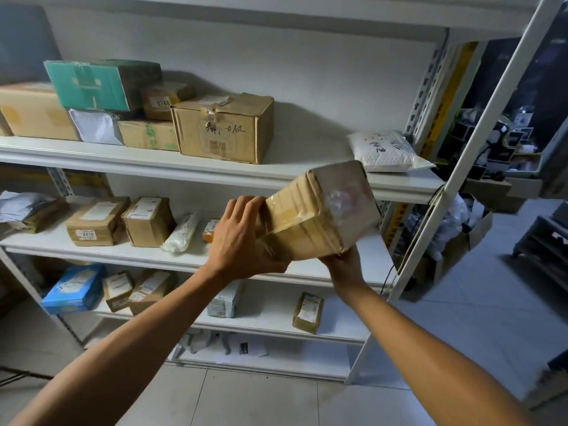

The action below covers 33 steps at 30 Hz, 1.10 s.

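A taped brown cardboard parcel [322, 210] is held tilted in the air in front of a white shelving unit [215, 167], level with the gap between its upper and middle shelves. My left hand [242, 238] grips the parcel's near left end, fingers curled over its top edge. My right hand [344, 264] supports it from below at the near right corner; its fingers are hidden under the box.
The upper shelf bears a large brown box [224, 127], a teal box [92, 84] on other cartons, and a white padded bag [384, 152]. Several small parcels sit on the middle and lower shelves. A white upright post [461, 167] stands right; clutter lies beyond it.
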Each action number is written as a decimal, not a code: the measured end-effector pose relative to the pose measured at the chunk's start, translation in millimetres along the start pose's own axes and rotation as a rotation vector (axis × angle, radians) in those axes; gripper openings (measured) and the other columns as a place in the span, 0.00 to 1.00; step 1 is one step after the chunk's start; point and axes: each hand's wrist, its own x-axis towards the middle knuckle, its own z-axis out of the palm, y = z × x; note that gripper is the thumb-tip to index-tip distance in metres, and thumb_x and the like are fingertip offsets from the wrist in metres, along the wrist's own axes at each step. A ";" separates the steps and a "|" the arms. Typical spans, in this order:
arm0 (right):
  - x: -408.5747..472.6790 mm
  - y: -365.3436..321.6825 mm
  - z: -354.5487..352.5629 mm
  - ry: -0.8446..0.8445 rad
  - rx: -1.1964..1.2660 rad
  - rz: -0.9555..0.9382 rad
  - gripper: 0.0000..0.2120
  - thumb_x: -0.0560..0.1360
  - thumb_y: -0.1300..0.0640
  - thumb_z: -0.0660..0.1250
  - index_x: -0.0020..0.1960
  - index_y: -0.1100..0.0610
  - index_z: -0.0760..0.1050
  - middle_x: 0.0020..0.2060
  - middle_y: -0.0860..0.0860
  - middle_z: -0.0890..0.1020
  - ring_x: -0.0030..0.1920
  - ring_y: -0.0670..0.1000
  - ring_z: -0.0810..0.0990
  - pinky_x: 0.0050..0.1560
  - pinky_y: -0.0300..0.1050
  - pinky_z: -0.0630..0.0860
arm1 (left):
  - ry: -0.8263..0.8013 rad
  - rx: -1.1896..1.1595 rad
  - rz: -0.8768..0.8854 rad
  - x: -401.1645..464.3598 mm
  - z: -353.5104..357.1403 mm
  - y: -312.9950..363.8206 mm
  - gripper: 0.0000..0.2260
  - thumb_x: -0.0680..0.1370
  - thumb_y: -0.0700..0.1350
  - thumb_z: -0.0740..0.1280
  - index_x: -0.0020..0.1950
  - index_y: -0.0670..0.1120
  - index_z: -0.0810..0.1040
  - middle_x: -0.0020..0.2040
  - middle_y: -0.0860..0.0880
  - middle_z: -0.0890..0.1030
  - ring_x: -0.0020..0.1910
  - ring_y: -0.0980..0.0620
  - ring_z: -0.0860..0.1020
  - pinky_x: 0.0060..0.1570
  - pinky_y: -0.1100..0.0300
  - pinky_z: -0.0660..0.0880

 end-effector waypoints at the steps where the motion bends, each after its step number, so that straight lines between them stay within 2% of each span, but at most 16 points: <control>1: -4.2 0.7 11.0 -0.039 0.143 0.041 0.29 0.72 0.71 0.72 0.70 0.57 0.71 0.61 0.56 0.82 0.58 0.49 0.83 0.56 0.51 0.78 | 0.033 0.001 -0.055 0.4 1.4 6.9 0.49 0.54 0.67 0.79 0.66 0.42 0.72 0.58 0.46 0.74 0.54 0.45 0.72 0.50 0.52 0.75; 3: -10.3 -0.3 29.8 -0.112 0.408 0.158 0.39 0.70 0.62 0.72 0.78 0.50 0.63 0.68 0.54 0.76 0.65 0.55 0.79 0.62 0.53 0.76 | 0.056 0.003 -0.170 0.6 2.7 16.5 0.49 0.53 0.70 0.78 0.65 0.44 0.72 0.56 0.48 0.73 0.52 0.47 0.70 0.50 0.53 0.73; 5: -13.6 -4.3 41.3 -0.166 0.500 0.244 0.43 0.68 0.49 0.75 0.79 0.44 0.60 0.69 0.49 0.75 0.66 0.54 0.76 0.63 0.55 0.76 | 0.018 0.025 -0.259 1.2 -2.6 19.4 0.50 0.53 0.72 0.77 0.66 0.47 0.70 0.56 0.50 0.72 0.53 0.48 0.69 0.51 0.54 0.72; 7: -15.6 -6.4 49.8 -0.182 0.458 0.301 0.46 0.64 0.35 0.78 0.77 0.47 0.65 0.70 0.52 0.77 0.66 0.56 0.78 0.63 0.59 0.78 | -0.043 0.050 -0.292 -0.7 -13.4 19.7 0.50 0.52 0.73 0.77 0.66 0.48 0.71 0.57 0.50 0.72 0.54 0.49 0.69 0.52 0.55 0.71; 9: -14.1 -3.7 55.4 -0.188 0.456 0.300 0.45 0.67 0.29 0.73 0.75 0.53 0.68 0.69 0.59 0.77 0.66 0.61 0.78 0.64 0.63 0.76 | -0.130 0.053 -0.235 -6.8 -24.6 18.6 0.48 0.54 0.72 0.78 0.66 0.48 0.72 0.57 0.50 0.73 0.53 0.49 0.70 0.51 0.54 0.71; 11: -10.1 -2.8 60.1 -0.212 0.476 0.285 0.39 0.75 0.30 0.64 0.75 0.56 0.69 0.69 0.62 0.76 0.69 0.64 0.75 0.69 0.66 0.70 | -0.207 -0.018 -0.169 -16.2 -33.3 13.2 0.41 0.58 0.68 0.79 0.64 0.49 0.74 0.57 0.51 0.76 0.51 0.50 0.74 0.49 0.53 0.74; 13: -4.4 -2.9 66.2 -0.234 0.392 0.329 0.38 0.75 0.29 0.62 0.73 0.55 0.72 0.67 0.61 0.78 0.68 0.63 0.77 0.70 0.67 0.69 | -0.236 -0.140 -0.169 -26.7 -39.1 3.3 0.35 0.61 0.68 0.77 0.59 0.49 0.77 0.54 0.54 0.77 0.47 0.55 0.76 0.46 0.58 0.74; 15: -0.7 0.4 74.1 -0.227 0.280 0.374 0.36 0.73 0.29 0.66 0.68 0.56 0.77 0.62 0.59 0.82 0.63 0.61 0.81 0.68 0.66 0.72 | -0.225 -0.228 -0.211 -37.7 -43.6 -11.2 0.29 0.63 0.69 0.74 0.54 0.50 0.79 0.51 0.56 0.77 0.46 0.57 0.75 0.45 0.63 0.72; 17: -2.9 6.4 85.9 -0.272 0.218 0.392 0.35 0.71 0.31 0.71 0.66 0.56 0.79 0.60 0.59 0.83 0.61 0.61 0.82 0.67 0.65 0.74 | -0.247 -0.268 -0.264 -51.6 -47.4 -27.2 0.24 0.67 0.68 0.73 0.51 0.52 0.77 0.52 0.55 0.75 0.49 0.54 0.74 0.47 0.61 0.72; 20: -15.9 16.4 104.7 -0.328 0.172 0.418 0.41 0.61 0.34 0.80 0.66 0.56 0.78 0.58 0.57 0.84 0.59 0.61 0.83 0.63 0.63 0.78 | -0.323 -0.287 -0.344 -78.3 -51.5 -45.9 0.19 0.71 0.67 0.70 0.51 0.55 0.75 0.56 0.55 0.71 0.56 0.51 0.70 0.55 0.58 0.70; 22: -23.6 24.5 116.0 -0.383 0.132 0.424 0.46 0.55 0.35 0.83 0.67 0.55 0.75 0.58 0.56 0.85 0.57 0.59 0.84 0.61 0.61 0.79 | -0.341 -0.287 -0.395 -94.3 -55.1 -51.2 0.16 0.72 0.66 0.66 0.51 0.56 0.74 0.57 0.55 0.70 0.58 0.51 0.67 0.56 0.59 0.66; 26: -28.0 39.2 131.1 -0.506 0.092 0.435 0.48 0.53 0.37 0.84 0.67 0.54 0.73 0.59 0.55 0.84 0.59 0.58 0.83 0.62 0.61 0.79 | -0.365 -0.331 -0.479 -122.5 -63.7 -56.5 0.12 0.72 0.58 0.60 0.50 0.54 0.76 0.58 0.56 0.70 0.60 0.52 0.66 0.56 0.54 0.66; 30: -31.1 55.7 150.2 -0.532 0.022 0.446 0.47 0.51 0.41 0.86 0.65 0.49 0.71 0.59 0.51 0.82 0.59 0.53 0.83 0.60 0.57 0.81 | -0.306 -0.322 -0.460 -145.4 -70.5 -69.3 0.08 0.75 0.47 0.65 0.54 0.54 0.76 0.60 0.52 0.72 0.63 0.46 0.70 0.63 0.40 0.70; 33: -42.9 70.8 172.5 -0.579 0.023 0.470 0.44 0.51 0.43 0.85 0.63 0.50 0.74 0.58 0.51 0.83 0.58 0.53 0.83 0.57 0.52 0.82 | -0.245 -0.315 -0.482 -163.2 -80.2 -78.1 0.08 0.77 0.42 0.70 0.56 0.48 0.80 0.63 0.48 0.75 0.67 0.45 0.72 0.66 0.43 0.72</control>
